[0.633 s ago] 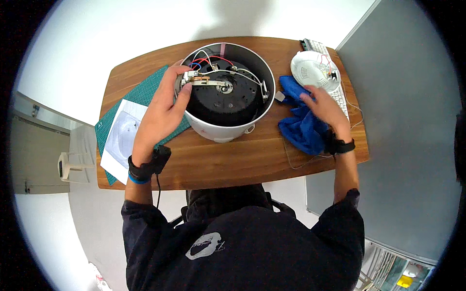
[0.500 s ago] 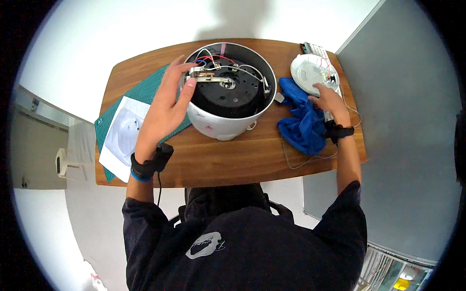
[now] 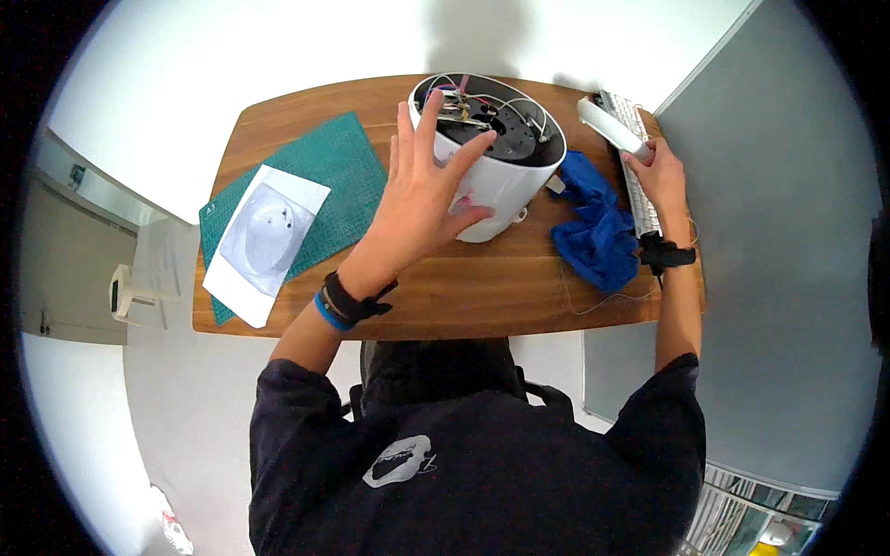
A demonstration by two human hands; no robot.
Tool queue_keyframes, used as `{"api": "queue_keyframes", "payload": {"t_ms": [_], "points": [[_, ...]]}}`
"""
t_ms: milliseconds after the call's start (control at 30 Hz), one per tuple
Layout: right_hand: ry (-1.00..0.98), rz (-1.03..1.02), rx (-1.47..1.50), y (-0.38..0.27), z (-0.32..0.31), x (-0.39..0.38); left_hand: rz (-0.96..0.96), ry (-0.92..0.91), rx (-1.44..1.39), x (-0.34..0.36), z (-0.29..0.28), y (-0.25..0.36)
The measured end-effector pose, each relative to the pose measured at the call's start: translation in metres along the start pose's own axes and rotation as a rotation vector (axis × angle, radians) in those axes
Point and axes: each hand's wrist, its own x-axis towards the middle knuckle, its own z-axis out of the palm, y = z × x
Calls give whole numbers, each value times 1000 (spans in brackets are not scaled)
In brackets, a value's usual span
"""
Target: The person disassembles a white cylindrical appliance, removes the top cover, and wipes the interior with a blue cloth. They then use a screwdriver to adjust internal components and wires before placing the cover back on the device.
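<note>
right grip [image 3: 664, 179] pinches the cover [image 3: 612, 128] at upper right, its long axis slanting down-right to that nearer grip; left grip [image 3: 415, 192], spread wide, overlaps the pot [image 3: 512, 190] at upper centre

The left hand [image 3: 419, 188] is splayed and angled inward, while the right hand [image 3: 662, 174] is curled, pinching.

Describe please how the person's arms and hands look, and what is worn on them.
The left hand and right hand wear no gloves. Near the wrist, the left arm has a black strap and a thin blue band; the right arm has a black strap too. The dark shirt has short sleeves.
</note>
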Motion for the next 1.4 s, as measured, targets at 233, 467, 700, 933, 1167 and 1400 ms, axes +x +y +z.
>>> {"api": "queue_keyframes", "payload": {"t_ms": [233, 467, 700, 933, 1167, 1400], "points": [[145, 32, 83, -50, -41, -35, -39, 86, 74, 26, 26, -6], [199, -13, 178, -79, -70, -86, -58, 186, 148, 47, 58, -26], [155, -265, 344, -54, -75, -134, -17, 300, -82, 29, 62, -31], [20, -726, 285, -72, -67, -155, -839, 24, -1431, -42, -11, 35], [-285, -541, 569, -132, -57, -143, -795, 160, -1311, -77, -48, -14], [-571, -191, 168, -35, -1, -127, -726, -256, -1009, -96, -61, -65]]}}
